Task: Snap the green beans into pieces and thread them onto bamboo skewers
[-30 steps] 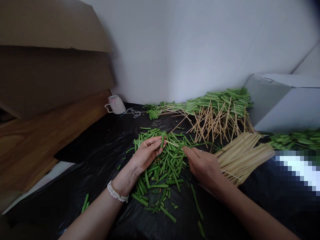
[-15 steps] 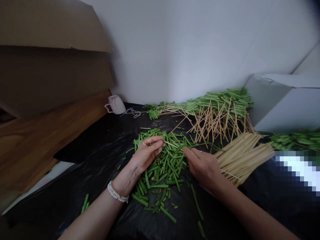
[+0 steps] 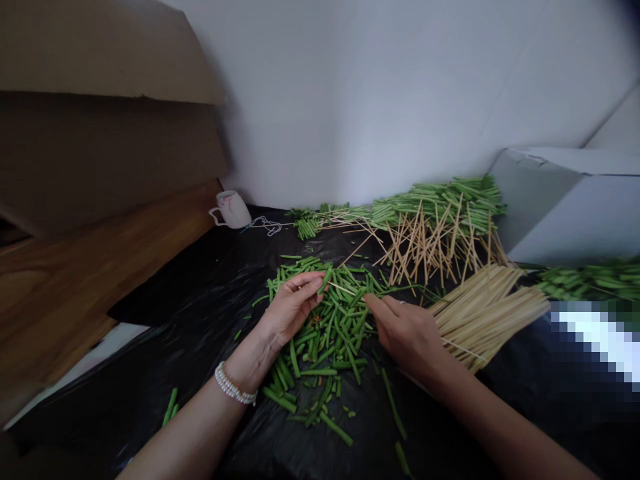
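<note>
My left hand, with a pearl bracelet at the wrist, pinches a short green bean piece between thumb and fingertips. A thin bamboo skewer runs from that piece to my right hand, which is closed around its other end. The skewer's tip meets the bean piece; whether it has pierced it I cannot tell. Below both hands lies a loose pile of cut green beans on black plastic sheeting.
Bare skewers lie bundled at right. Behind, filled skewers of green beans are stacked against the wall, their sticks pointing forward. A white mug stands at back left near a cardboard box. A white box is at right.
The bean piece in my left fingers has tilted and shows more of its length at the skewer's tip. My left fingertips shifted slightly; my right hand has hardly moved.
</note>
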Demonstrator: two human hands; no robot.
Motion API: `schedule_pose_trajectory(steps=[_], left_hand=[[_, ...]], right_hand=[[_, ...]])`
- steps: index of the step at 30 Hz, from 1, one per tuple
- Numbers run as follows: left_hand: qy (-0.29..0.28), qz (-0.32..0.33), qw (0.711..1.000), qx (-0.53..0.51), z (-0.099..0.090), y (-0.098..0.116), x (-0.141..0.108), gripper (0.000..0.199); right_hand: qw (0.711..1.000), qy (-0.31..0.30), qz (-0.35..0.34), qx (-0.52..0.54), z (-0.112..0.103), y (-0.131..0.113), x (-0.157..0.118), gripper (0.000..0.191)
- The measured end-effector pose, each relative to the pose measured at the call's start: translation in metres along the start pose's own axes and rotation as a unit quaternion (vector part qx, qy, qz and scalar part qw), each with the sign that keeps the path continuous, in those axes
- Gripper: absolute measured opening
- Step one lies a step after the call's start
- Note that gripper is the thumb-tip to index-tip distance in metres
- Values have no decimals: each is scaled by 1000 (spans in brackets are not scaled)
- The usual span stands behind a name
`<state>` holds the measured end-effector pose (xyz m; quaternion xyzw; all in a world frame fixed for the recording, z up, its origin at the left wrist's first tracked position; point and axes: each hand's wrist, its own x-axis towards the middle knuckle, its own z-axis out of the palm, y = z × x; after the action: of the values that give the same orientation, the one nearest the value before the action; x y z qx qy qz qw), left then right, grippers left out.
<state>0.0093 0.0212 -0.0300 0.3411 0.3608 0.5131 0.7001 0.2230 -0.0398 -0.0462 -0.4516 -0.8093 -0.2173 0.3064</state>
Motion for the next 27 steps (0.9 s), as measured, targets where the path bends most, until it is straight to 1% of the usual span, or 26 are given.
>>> schedule_pose_trajectory(steps=[6, 10, 13, 18, 21, 27], left_hand=[[5, 4, 1000, 3, -2, -1, 1, 24], [-1, 10, 1000, 3, -1, 0, 1, 28], [-4, 14, 1000, 14, -2, -1, 1, 32], [-9, 33, 999, 33, -3, -2, 2, 31], [-15, 28, 999, 41, -1, -2, 0, 30], [-13, 40, 997, 61, 3, -1, -3, 31]], right_hand=[[1000, -7, -2, 4, -1, 0, 0, 30], [1000, 0, -2, 3, -1, -1, 0, 29], [1000, -6, 2, 0, -1, -2, 0, 29], [1000, -9, 2, 3, 0, -3, -2, 29], [1000, -8, 2, 6, 1, -4, -2, 30], [1000, -9, 9, 16, 2, -4, -3, 30]])
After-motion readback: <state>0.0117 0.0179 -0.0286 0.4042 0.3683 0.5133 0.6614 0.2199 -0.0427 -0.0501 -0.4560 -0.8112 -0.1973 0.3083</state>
